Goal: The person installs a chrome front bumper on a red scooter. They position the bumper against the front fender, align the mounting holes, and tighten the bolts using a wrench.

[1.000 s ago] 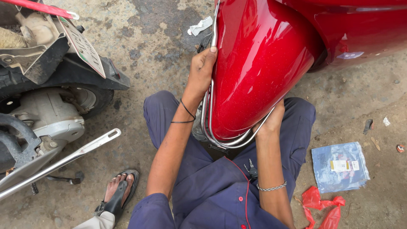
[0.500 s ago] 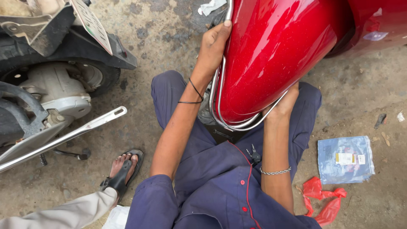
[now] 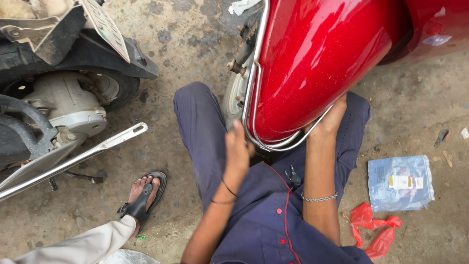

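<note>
Stained concrete floor [image 3: 195, 44]. Red scooter panel [image 3: 317, 63] far right, chrome guard rail [image 3: 251, 98] along edge. Left hand [image 3: 238, 149] dropped from upper rail, blurred, fingers loosely together. Right hand [image 3: 330, 120] pressed flat under panel, unmoved.

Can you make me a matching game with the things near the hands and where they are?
Things:
1. red panel
2. clear packet
3. red bag
4. black sandal

Places:
A. on a foot, by the grey scooter
B. crumpled on the ground below the packet
C. flat on the ground, right side
D. against the right hand

Pairs: 1-D, 2-C, 3-B, 4-A
</note>
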`<state>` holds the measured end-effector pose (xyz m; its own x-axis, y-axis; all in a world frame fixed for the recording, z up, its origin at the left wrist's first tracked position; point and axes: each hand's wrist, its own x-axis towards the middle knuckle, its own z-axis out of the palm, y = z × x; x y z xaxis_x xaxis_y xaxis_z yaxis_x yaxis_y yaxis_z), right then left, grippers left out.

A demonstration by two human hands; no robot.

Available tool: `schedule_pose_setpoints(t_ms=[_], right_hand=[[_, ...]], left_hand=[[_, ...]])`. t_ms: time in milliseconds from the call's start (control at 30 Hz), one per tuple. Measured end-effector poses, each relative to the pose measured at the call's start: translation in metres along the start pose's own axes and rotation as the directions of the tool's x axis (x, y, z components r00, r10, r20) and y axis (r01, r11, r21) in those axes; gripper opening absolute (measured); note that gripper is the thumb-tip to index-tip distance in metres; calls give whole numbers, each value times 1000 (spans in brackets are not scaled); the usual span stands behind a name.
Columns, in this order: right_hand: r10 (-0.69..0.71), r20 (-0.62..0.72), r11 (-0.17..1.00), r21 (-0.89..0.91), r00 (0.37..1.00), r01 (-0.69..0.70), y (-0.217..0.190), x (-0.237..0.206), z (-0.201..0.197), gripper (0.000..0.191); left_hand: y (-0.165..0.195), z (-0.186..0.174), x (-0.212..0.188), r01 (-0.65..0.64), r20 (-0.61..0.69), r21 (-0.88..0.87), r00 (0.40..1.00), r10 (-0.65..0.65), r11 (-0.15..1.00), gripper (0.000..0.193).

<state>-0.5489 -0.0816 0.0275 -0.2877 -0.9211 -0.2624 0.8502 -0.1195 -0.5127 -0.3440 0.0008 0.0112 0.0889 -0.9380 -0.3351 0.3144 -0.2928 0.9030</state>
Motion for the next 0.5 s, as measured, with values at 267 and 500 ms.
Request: schedule_pose_setpoints(t_ms=[267, 500], right_hand=[[7, 29, 999, 32, 1000, -8, 0, 10, 6, 48], [-9, 39, 993, 117, 999, 4, 25, 17, 27, 49]], left_hand=[[-46, 51, -2, -437, -230, 58, 869, 438, 897, 63], [-5, 36, 36, -517, -288, -39, 825, 486, 855, 65]])
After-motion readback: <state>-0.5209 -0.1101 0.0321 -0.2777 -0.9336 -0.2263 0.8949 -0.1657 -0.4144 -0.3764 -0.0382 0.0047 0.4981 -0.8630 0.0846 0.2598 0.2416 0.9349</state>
